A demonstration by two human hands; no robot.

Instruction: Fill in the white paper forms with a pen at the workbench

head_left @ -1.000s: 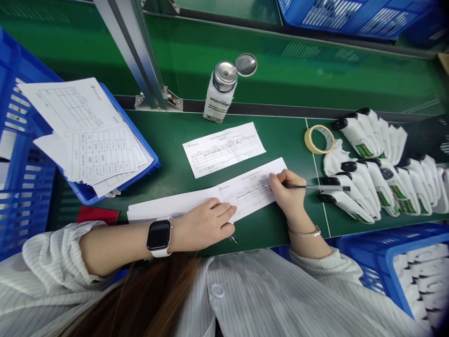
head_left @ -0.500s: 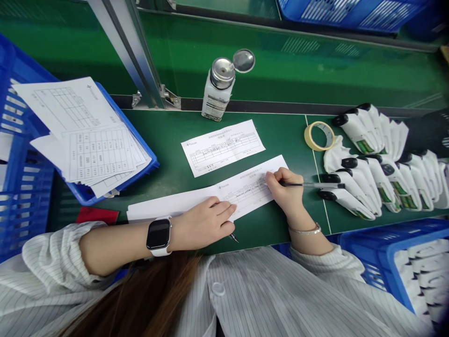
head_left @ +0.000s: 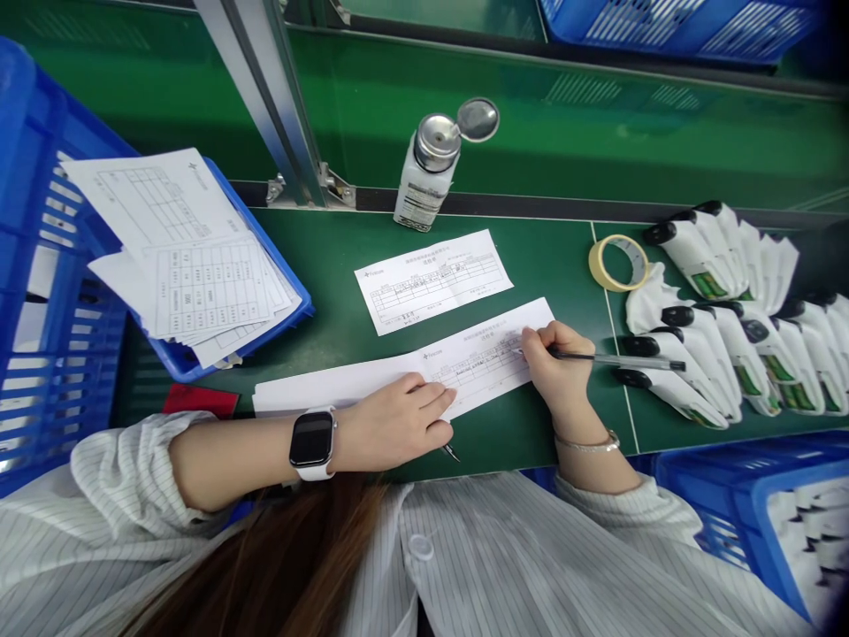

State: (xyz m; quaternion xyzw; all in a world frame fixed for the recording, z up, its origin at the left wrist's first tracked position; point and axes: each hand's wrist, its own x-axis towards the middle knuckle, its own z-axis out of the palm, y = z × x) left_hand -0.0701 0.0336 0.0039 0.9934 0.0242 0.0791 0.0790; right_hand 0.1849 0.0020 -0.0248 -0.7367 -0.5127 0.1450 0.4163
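My right hand (head_left: 559, 367) is closed round a pen (head_left: 616, 360), its tip on the right part of a printed form pad (head_left: 484, 358). Handwriting fills part of the form's table. My left hand (head_left: 391, 425) lies flat over the pad's lower edge, its fingers on the paper. From beneath that hand pokes the tip of another pen (head_left: 450, 452). Just beyond the pad lies a loose, filled-in form (head_left: 434, 280) on the green table (head_left: 325, 239).
A white pump bottle (head_left: 424, 181) with its lid up stands behind the forms. A tape roll (head_left: 619, 263) and several white handheld devices (head_left: 709, 354) are at the right. Papers (head_left: 199, 274) lie in a blue tray (head_left: 302, 310), near a red card (head_left: 199, 401).
The whole view has shifted slightly, so things appear farther right. My right hand has moved a little along the form, and the pen lies at a slightly different angle. My left hand stays on the pad.
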